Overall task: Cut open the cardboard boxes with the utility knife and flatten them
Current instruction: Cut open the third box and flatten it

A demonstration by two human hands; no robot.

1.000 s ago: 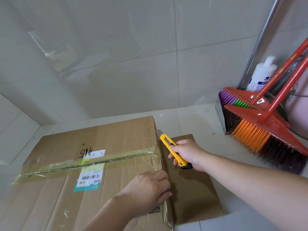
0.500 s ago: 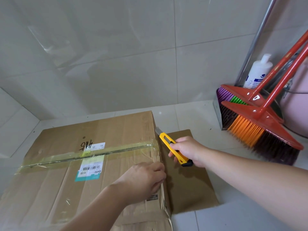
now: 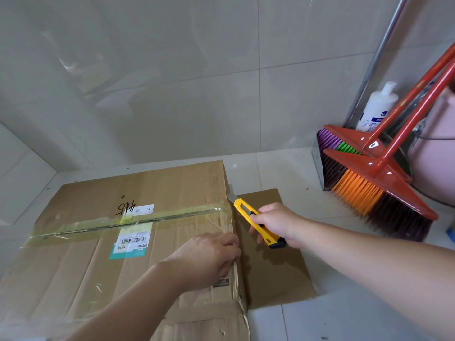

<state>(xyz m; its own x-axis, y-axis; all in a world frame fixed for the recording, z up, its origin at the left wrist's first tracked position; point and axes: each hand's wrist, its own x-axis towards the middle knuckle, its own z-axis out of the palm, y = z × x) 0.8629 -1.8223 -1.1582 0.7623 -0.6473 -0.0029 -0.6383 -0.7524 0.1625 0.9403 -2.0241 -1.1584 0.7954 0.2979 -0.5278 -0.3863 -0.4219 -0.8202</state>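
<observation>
A large brown cardboard box [image 3: 81, 262] lies on the tiled floor, sealed by a strip of clear tape [image 3: 128, 221] across its top, with a white shipping label [image 3: 131, 239] under the tape. My right hand [image 3: 278, 226] grips a yellow utility knife [image 3: 256, 222]; its blade tip sits at the box's right edge where the tape ends. My left hand [image 3: 209, 257] presses down on the box top near the right edge, fingers curled at the rim. A flat piece of cardboard [image 3: 275, 271] lies on the floor to the right of the box, under the knife.
Two red-handled brooms [image 3: 376, 178] lean against the wall at the right, with a metal dustpan [image 3: 317, 166], a white bottle [image 3: 376, 107] and a pink bucket [image 3: 433, 173] behind them. A tiled wall [image 3: 172, 82] rises just beyond the box.
The knife has shifted a little toward the box's right edge at the tape end. My left hand stays pressed on the box top. The camera view has shifted slightly.
</observation>
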